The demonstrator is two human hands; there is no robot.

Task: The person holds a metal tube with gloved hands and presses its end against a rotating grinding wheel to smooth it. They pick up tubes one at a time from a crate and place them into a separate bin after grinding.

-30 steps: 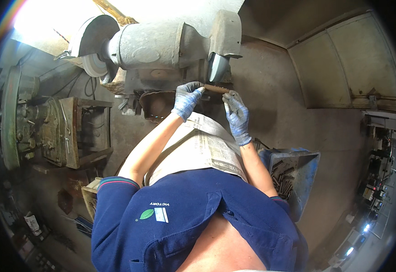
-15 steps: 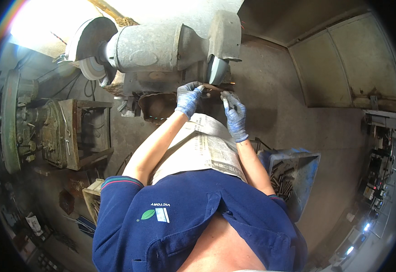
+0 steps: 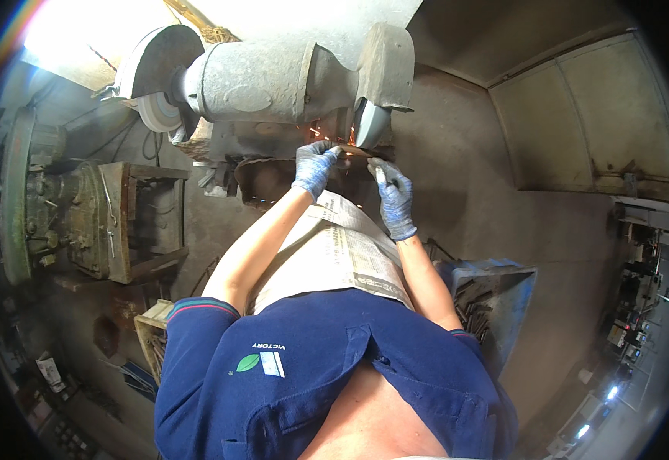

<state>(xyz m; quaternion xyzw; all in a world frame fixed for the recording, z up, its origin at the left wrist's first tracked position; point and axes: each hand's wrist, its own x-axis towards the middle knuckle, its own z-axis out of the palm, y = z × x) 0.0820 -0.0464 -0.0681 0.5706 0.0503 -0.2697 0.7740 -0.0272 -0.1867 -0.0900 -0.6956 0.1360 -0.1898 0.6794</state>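
My left hand (image 3: 316, 167), in a blue and grey work glove, pinches one end of a thin brownish metal piece (image 3: 356, 151). The other end is between the fingers of my right hand (image 3: 393, 196), gloved alike. Held crosswise between both hands, the piece meets the lower edge of the right grinding wheel (image 3: 371, 125). Orange sparks (image 3: 318, 133) fly to the left of that contact, above my left fingers. The wheel belongs to a grey bench grinder (image 3: 254, 83), and a metal guard (image 3: 390, 65) covers its top. What exact part the piece is, I cannot make out.
A second wheel (image 3: 158, 112) sits at the grinder's left end. Below the grinder hangs a rusty container (image 3: 254, 180). A blue bin (image 3: 512, 307) with metal pieces stands by my right elbow, a pale crate (image 3: 150, 337) by my left. Newspaper (image 3: 342, 245) covers my lap. An old machine (image 3: 89, 222) stands left.
Many more sparks now spray from the wheel, leftward over my left hand. My right hand has shifted slightly left, and the metal piece tilts down more to the right.
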